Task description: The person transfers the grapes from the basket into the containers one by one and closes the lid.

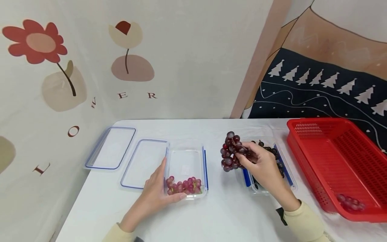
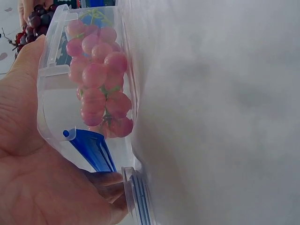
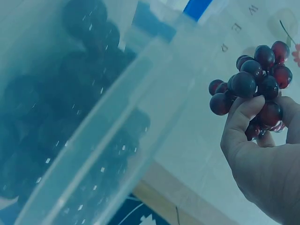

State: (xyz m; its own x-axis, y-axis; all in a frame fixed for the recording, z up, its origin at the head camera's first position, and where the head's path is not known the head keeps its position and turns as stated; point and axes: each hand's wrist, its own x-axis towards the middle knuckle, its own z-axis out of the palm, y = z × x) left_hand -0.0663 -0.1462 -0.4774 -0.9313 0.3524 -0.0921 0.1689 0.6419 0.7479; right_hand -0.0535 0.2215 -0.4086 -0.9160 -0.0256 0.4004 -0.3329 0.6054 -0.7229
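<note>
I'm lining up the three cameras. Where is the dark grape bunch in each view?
Head: dark grape bunch centre, pinched by the right hand.
Left wrist: top left corner, behind the box.
Right wrist: upper right, gripped in the fingers.
Shared landmark: the right hand holding it.

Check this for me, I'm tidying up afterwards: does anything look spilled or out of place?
Nothing is spilled. One small grape bunch lies alone in the red basket, apart from the grapes in the containers; both lids lie off.
</note>
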